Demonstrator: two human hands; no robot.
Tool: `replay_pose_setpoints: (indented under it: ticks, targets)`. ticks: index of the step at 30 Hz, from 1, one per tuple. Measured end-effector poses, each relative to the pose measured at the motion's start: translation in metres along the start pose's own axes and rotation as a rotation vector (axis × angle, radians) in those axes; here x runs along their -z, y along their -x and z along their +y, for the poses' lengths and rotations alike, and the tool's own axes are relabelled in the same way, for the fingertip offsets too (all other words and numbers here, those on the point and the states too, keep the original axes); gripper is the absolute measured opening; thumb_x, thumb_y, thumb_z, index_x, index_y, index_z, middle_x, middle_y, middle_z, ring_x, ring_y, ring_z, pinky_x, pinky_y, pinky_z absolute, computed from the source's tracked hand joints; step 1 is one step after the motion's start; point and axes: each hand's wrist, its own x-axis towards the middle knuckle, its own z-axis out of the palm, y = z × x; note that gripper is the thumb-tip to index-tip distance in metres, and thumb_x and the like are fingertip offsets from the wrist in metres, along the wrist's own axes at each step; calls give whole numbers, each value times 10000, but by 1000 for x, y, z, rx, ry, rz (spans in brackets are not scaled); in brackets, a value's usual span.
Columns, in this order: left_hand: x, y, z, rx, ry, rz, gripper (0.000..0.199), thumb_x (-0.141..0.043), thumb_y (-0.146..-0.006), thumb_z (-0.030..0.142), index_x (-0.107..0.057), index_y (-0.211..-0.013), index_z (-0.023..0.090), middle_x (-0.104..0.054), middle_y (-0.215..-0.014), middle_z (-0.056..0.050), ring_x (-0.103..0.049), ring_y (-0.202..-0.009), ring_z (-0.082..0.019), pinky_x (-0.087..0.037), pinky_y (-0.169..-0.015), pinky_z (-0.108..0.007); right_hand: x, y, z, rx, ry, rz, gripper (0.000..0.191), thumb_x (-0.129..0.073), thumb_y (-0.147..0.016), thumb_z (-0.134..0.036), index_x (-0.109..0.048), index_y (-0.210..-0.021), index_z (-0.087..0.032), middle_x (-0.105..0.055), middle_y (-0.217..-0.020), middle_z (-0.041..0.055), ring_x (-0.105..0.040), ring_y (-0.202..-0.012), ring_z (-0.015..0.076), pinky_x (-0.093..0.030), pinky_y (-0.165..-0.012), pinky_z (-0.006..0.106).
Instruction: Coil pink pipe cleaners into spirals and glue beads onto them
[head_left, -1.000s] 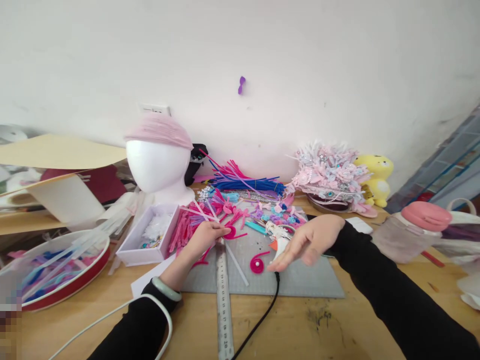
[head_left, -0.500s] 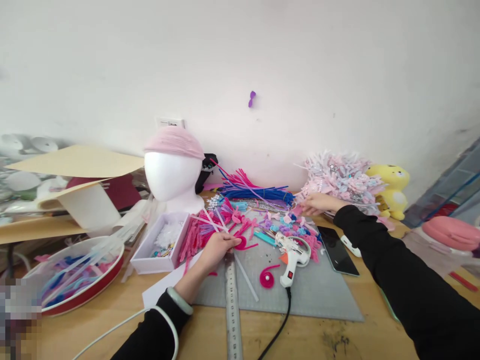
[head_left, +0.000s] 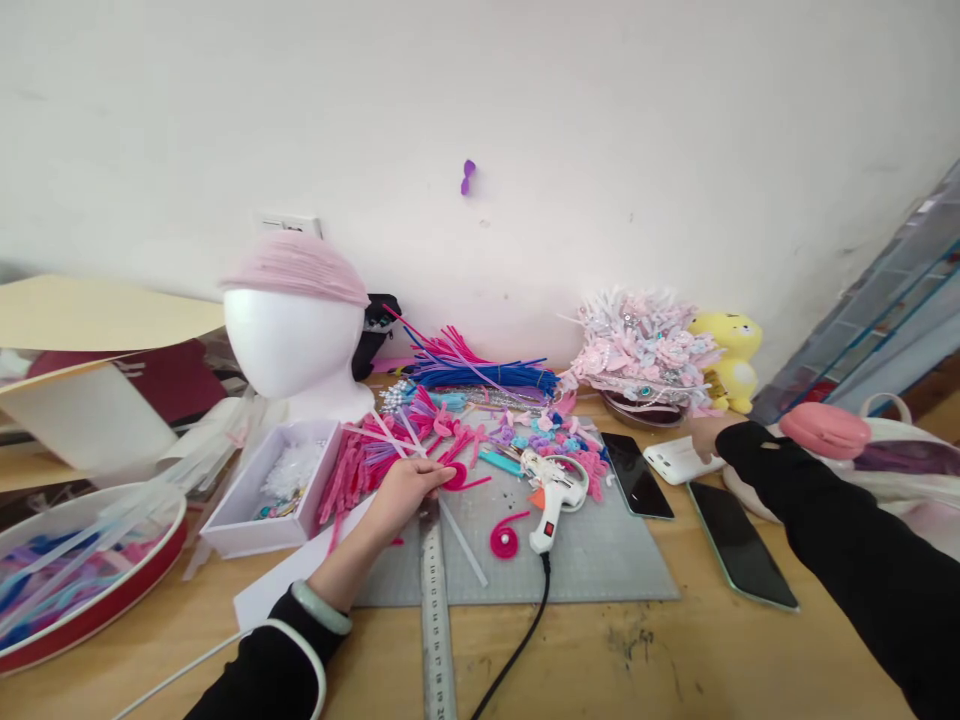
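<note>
My left hand (head_left: 409, 492) pinches a rolled magenta pipe-cleaner spiral (head_left: 456, 478) over the grey cutting mat (head_left: 600, 560), above the top of a steel ruler (head_left: 435, 620). A second magenta spiral (head_left: 505, 540) with a white bead at its centre lies on the mat. Beside it rests a white glue gun (head_left: 555, 505) with a black cord. At the right, my right hand (head_left: 709, 438) is at the far end of a white device (head_left: 675, 460); its fingers are partly hidden, and whether it grips anything is unclear.
Two dark phones (head_left: 637, 475) flank the white device. A white foam head (head_left: 292, 340) stands behind a white box of beads (head_left: 270, 490). Pink and purple pipe cleaners (head_left: 375, 450) cover the mat's back left. A red-rimmed tray (head_left: 112, 600) sits left, a yellow plush toy (head_left: 735, 360) back right.
My right hand has moved right, from the colourful pieces near the fluffy pink bunch to the white device. My left hand keeps the magenta spiral. The view has turned right.
</note>
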Motion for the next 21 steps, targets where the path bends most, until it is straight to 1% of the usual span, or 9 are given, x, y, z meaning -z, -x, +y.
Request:
replay_pose_setpoints:
  ticks: [3, 6, 8, 12, 14, 16, 18, 20, 21]
  targets:
    - [1, 1, 1, -15, 11, 8, 296, -614, -559, 420, -583, -560, 126, -426, -400, 56, -335, -374, -63, -232, -404, -201, -1, 6, -8, 5, 15, -62, 306, -582, -457, 71, -639, -703, -102, -639, -779, 126, -592, -803, 306, -433, -694, 387]
    - [1, 1, 2, -28, 25, 0, 304, -610, -567, 425, -578, -543, 124, -419, -397, 55, -331, -370, -61, -230, -404, -204, 6, 10, -23, 94, 11, -64, 205, -547, -558, -6, -645, -697, -121, -639, -813, 126, -587, -831, 274, -421, -712, 345]
    - [-1, 3, 3, -24, 27, -4, 311, -606, -572, 435, -594, -564, 124, -419, -399, 55, -325, -361, -61, -219, -396, -206, 12, 12, -38, 164, 14, -36, 197, -501, -619, -44, -651, -713, -132, -638, -840, 131, -586, -832, 257, -411, -719, 332]
    - [-14, 17, 6, 5, 66, 37, 302, -628, -555, 428, -619, -577, 127, -414, -393, 58, -304, -357, -62, -197, -394, -213, 33, 19, -74, 262, 31, 69, 221, -447, -700, -154, -648, -790, -146, -623, -921, 148, -569, -843, 282, -392, -700, 358]
    - [-25, 29, 6, -5, 128, 4, 293, -619, -574, 420, -613, -539, 130, -438, -404, 44, -337, -389, -73, -233, -422, -218, 46, 25, -97, 376, -10, 177, 234, -424, -736, -229, -641, -801, -168, -635, -892, 115, -571, -822, 254, -389, -686, 323]
    - [-34, 41, 3, -39, 197, -76, 272, -617, -588, 393, -618, -526, 129, -484, -448, 25, -380, -450, -87, -268, -469, -221, 59, 31, -127, 523, -106, 264, 247, -409, -752, -282, -634, -806, -194, -649, -821, 73, -583, -748, 205, -391, -632, 270]
    - [-40, 49, 1, -25, 204, -118, 272, -612, -593, 387, -622, -517, 127, -464, -423, 28, -363, -443, -88, -256, -469, -224, 70, 39, -164, 699, -132, 300, 247, -408, -753, -285, -636, -785, -196, -655, -791, 51, -584, -709, 174, -385, -627, 245]
    - [-42, 52, -2, -15, 209, -109, 264, -614, -591, 380, -627, -525, 125, -458, -421, 28, -353, -444, -87, -249, -468, -224, 77, 47, -208, 888, -90, 320, 249, -406, -750, -263, -643, -775, -190, -659, -804, 45, -582, -731, 168, -383, -628, 234]
    - [-42, 52, -3, -11, 210, -97, 258, -617, -591, 376, -631, -538, 124, -461, -429, 28, -350, -447, -86, -246, -466, -223, 78, 52, -232, 998, -42, 292, 238, -424, -738, -254, -648, -774, -179, -661, -811, 49, -584, -735, 166, -385, -631, 228]
